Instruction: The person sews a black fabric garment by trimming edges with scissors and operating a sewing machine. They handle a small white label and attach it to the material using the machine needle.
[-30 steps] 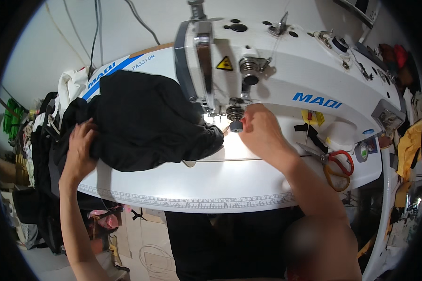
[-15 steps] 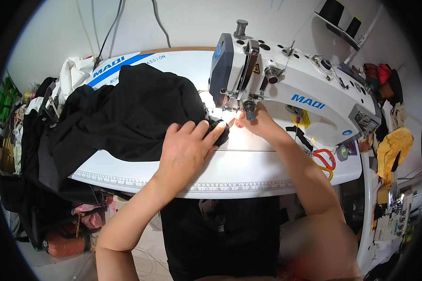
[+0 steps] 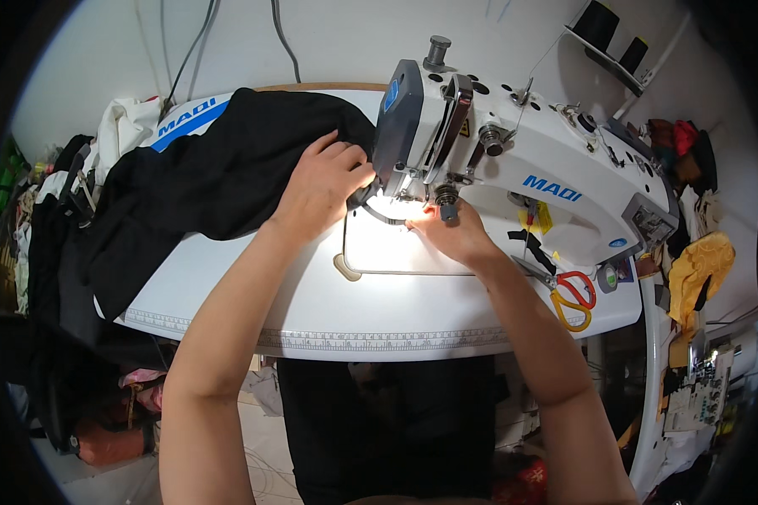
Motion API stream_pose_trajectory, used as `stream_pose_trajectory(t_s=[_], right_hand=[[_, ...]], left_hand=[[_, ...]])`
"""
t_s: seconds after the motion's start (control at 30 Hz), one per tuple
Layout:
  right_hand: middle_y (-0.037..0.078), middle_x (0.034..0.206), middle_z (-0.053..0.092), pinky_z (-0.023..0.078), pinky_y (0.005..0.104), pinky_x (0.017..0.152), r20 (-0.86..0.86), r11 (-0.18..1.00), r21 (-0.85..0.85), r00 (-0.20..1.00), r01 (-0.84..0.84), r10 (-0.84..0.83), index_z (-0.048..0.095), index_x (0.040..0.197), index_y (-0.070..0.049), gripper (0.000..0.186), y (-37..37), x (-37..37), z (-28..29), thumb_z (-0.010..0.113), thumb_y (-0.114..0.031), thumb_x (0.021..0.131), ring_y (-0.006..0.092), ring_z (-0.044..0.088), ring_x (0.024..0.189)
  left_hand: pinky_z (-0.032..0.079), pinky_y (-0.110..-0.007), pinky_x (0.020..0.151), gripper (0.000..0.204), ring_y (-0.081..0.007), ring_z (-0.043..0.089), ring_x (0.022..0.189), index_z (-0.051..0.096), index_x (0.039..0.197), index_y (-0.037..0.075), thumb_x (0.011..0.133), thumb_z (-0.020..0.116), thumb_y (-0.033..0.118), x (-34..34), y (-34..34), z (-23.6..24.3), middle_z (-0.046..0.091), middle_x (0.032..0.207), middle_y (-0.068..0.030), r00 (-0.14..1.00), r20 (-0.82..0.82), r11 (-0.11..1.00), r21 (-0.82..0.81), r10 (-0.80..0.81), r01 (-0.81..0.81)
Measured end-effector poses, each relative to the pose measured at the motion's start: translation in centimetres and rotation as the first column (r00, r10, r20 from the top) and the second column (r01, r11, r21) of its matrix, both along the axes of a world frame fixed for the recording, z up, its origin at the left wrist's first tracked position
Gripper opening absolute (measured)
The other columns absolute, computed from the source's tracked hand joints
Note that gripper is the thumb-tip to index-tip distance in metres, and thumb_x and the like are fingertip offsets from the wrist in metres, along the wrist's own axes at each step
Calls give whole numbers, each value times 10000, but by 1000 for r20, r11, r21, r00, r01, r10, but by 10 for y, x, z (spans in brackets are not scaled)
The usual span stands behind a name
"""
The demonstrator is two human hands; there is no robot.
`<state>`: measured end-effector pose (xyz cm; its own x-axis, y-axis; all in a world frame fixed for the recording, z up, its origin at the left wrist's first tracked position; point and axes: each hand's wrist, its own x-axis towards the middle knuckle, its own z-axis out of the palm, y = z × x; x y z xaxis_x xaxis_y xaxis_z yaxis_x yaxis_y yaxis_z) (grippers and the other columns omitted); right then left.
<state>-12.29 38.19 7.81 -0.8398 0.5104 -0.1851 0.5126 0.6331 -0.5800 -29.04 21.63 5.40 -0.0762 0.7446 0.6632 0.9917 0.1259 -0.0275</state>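
A large black fabric piece (image 3: 244, 160) lies bunched over the left of the white sewing machine table, reaching up to the machine's needle area. My left hand (image 3: 324, 185) is closed on its right edge, fingers curled, just left of the sewing machine (image 3: 556, 172). A thin dark strip (image 3: 385, 218) curves from the fabric's edge across the lit needle plate. Its right end meets the fingertips of my right hand (image 3: 455, 231), which pinch together below the machine head. The machine's front parts partly cover those fingers, and the needle tip cannot be made out.
Scissors with red and yellow handles (image 3: 574, 299) lie on the table's right, beside a small black scrap (image 3: 532, 250). A printed ruler (image 3: 370, 341) runs along the front edge. Black thread cones (image 3: 596, 25) stand on a shelf at upper right. White cloth (image 3: 126, 130) hangs at the left.
My left hand has moved up and away from the front edge, taking the fabric up and left. More of the needle plate and the dark strip now shows. My right hand has shifted slightly.
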Motion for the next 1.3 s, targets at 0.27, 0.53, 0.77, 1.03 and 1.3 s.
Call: stream_pose_trajectory(t_s=[0.27,0.53,0.77,1.03,1.3], right_hand=[[81,772,707,543,391,705,93,942,328,990,66,-102,713,861,-80,234,140,-54,-92,619,-271,957,265,672,704],[79,766,703,538,387,696,56,878,476,995,46,-82,713,860,-77,237,182,-78,-41,622,-273,958,257,667,697],[78,761,699,534,384,688,65,876,482,997,5,-41,712,859,-74,241,180,-82,-34,625,-274,959,250,663,690],[76,755,696,529,381,679,62,881,472,998,-26,-4,712,858,-70,245,173,-77,-32,629,-276,961,242,659,683],[74,749,692,524,377,669,51,880,472,998,-44,23,711,856,-67,249,173,-81,-30,632,-278,962,235,654,676]], left_hand=[[454,-397,758,130,-246,595,682,631,853,100,821,738,166,66,-24,20,624,727,-47,984,25,971,-166,177,-171],[500,-413,575,321,-296,675,635,717,1133,147,874,772,328,48,-16,25,672,672,-78,910,240,927,-248,339,-280],[533,-412,624,181,-299,710,726,796,944,135,836,759,276,32,0,23,719,760,-85,918,252,899,-394,306,-192],[478,-384,599,72,-275,684,672,755,743,157,764,710,105,27,26,14,697,705,-65,943,159,942,-222,291,-253],[353,-416,595,88,-306,555,567,661,743,109,728,739,147,31,18,1,573,625,-62,974,96,975,60,206,-213]])
